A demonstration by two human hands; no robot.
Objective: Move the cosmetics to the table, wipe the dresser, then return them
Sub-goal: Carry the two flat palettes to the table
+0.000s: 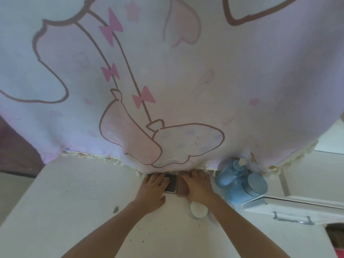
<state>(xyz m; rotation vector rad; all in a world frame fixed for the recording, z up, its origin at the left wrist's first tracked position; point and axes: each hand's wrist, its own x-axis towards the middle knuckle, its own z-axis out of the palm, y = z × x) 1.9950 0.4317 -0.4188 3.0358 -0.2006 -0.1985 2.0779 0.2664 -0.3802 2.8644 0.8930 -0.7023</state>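
While left hand [155, 185] rests spread on dark box [172, 184], right hand [198, 186] lies spread beside.

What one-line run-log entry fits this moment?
left hand: on dark box | right hand: beside it, grip unclear | blue bottles: on dresser, untouched

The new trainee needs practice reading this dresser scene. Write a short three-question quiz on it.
1. True or false: the blue pump bottle stands on the left hand side of the dresser top.
2. What lies between the two hands? A) a dark flat case B) a hairbrush C) a mug
3. Fill in: near the right hand stand ___ blue containers, the bottle and a blue jar.
Key: 1 false; 2 A; 3 two.
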